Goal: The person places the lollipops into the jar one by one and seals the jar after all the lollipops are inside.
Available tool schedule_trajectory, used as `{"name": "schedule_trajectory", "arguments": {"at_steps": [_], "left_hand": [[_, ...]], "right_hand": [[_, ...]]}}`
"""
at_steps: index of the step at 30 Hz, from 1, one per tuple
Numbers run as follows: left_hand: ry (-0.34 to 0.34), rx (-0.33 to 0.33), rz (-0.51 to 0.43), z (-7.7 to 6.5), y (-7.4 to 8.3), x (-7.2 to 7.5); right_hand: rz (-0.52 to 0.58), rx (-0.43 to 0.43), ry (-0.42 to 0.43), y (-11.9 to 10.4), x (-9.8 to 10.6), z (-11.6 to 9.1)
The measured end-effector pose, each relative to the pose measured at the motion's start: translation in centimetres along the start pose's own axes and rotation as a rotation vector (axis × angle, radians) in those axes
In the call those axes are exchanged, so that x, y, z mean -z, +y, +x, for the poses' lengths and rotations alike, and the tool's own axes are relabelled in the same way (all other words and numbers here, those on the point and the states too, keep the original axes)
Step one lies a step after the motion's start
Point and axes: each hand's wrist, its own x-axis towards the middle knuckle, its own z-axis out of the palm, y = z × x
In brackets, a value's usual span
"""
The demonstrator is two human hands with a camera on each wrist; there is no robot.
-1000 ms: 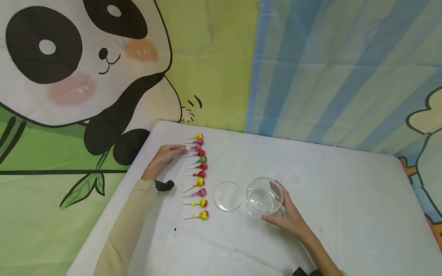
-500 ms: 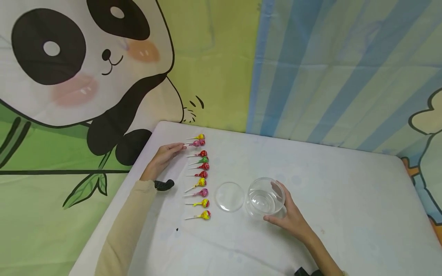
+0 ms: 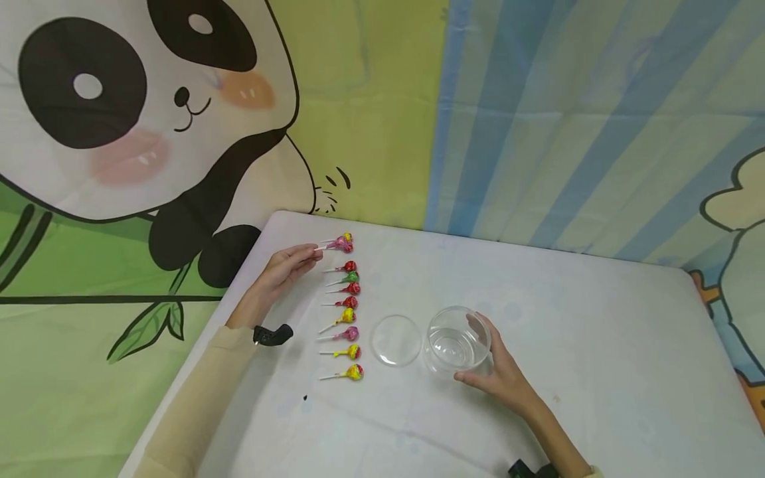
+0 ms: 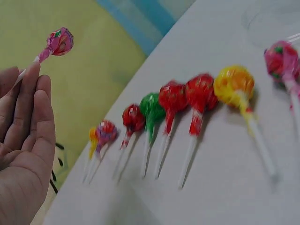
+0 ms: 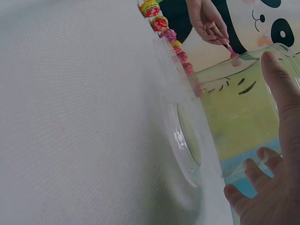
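My left hand (image 3: 281,275) pinches the white stick of a pink lollipop (image 4: 61,42) between thumb and fingers. In the left wrist view, this lollipop is raised above the table with its wrapped head pointing away from the palm. On the table, a column of wrapped lollipops lies with sticks to the left, among them a green lollipop (image 3: 350,277), a red lollipop (image 3: 352,289) and a yellow lollipop (image 3: 354,372). At the column's right, my right hand (image 3: 505,378) grips the side of a clear jar (image 3: 457,340), its mouth facing up and nothing visible inside.
A clear round lid (image 3: 396,340) lies flat between the lollipops and the jar. The white table (image 3: 597,345) extends to the right. Behind it hangs a printed backdrop (image 3: 370,119) with a panda. A small dark speck (image 3: 305,398) sits near the front.
The pink lollipop has come up off the table in my left hand and moved slightly toward the far end, leaving a gap in the column. My right hand and the jar stay put.
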Motion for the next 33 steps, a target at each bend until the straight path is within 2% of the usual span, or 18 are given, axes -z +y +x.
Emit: {"name": "schedule_trajectory", "arguments": {"at_steps": [9, 13, 16, 20, 25, 29, 33], "left_hand": [[-0.191, -0.022, 0.033, -3.4, -0.2, -6.5], [-0.272, -0.006, 0.028, -4.7, -0.3, -9.2], [-0.304, 0.019, 0.056, -5.3, -0.6, -10.8], [-0.309, 0.059, 0.170, -6.0, -1.2, -12.5], [-0.346, 0.038, 0.357, -6.3, -2.2, -14.2], [-0.382, 0.039, 0.419, -6.2, -3.0, -15.1], [-0.414, 0.050, 0.435, -6.0, -3.6, -15.8]], "right_hand": [[0.002, 0.002, -0.004, -0.1, 0.0, 0.0], [0.005, -0.002, -0.008, 0.0, 0.0, 0.1], [0.000, -0.010, -0.006, 0.0, 0.0, 0.1], [0.012, -0.002, 0.004, 0.0, -0.1, 0.1], [0.023, 0.000, 0.010, -0.1, -0.1, 0.2], [0.020, -0.007, 0.010, -0.1, -0.1, 0.2], [0.003, -0.025, 0.008, -0.2, -0.1, 0.2]]}}
